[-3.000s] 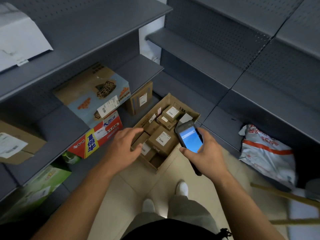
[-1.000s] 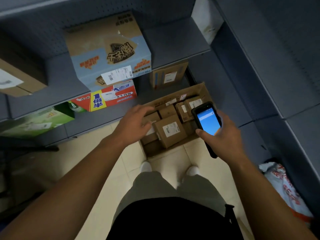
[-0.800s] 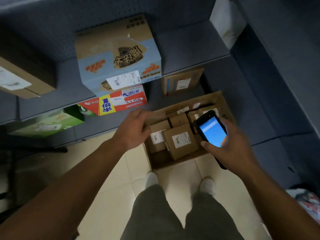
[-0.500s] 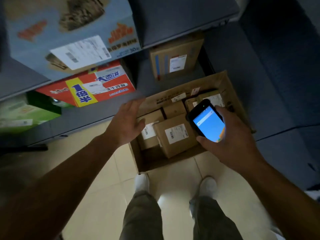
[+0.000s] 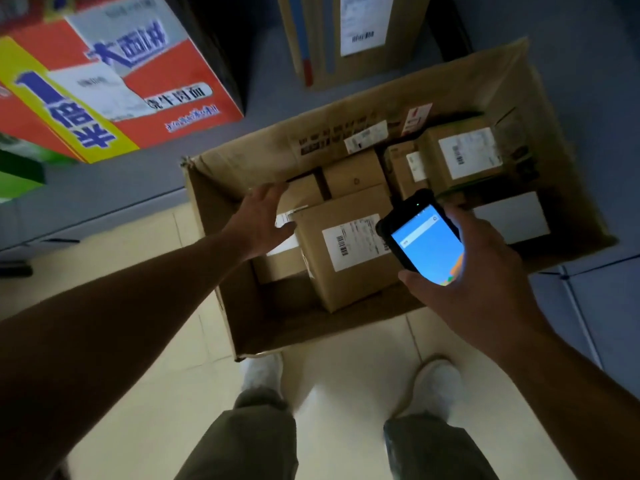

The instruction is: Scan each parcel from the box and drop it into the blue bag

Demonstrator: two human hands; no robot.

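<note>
An open cardboard box lies on the floor in front of my feet, holding several small brown parcels with white labels. The nearest parcel lies tilted in the middle with its barcode label facing up. My left hand hovers inside the box with fingers spread, over a parcel at the left. My right hand grips a black handheld scanner with a lit blue screen, just above the box's right half. No blue bag is in view.
Grey shelving runs behind and to the right of the box. A red and yellow carton sits on the lower shelf at left, a taped brown carton stands behind the box. A green carton is at far left. Pale floor tiles lie underfoot.
The view has dropped closer to the box. My left hand has moved further into the box, over the left parcel. The scanner stays held in my right hand.
</note>
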